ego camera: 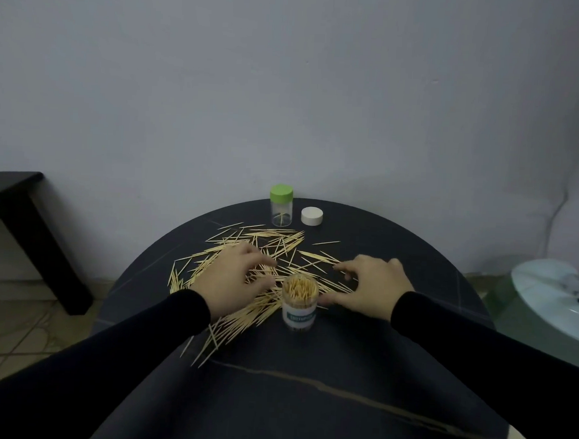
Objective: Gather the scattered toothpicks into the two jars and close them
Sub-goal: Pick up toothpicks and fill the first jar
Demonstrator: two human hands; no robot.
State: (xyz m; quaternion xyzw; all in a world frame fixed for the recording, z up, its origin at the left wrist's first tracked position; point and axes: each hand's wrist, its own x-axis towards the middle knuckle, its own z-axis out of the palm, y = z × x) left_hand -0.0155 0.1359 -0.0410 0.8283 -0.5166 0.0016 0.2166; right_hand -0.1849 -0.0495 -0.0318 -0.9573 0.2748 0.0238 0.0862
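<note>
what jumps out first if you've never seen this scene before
A wide scatter of toothpicks lies across the middle of the round dark table, with the left hand and right hand down among them. Between the hands stands an open jar packed with toothpicks. At the far edge stands a nearly empty green-lidded jar, with a loose white lid just right of it.

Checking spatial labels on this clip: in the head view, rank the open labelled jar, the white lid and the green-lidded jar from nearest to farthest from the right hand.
From the right hand:
1. Open labelled jar, full of toothpicks, just to the hand's left, by its thumb.
2. White lid, loose at the table's far edge.
3. Green-lidded jar, left of the white lid, slightly farther off.
</note>
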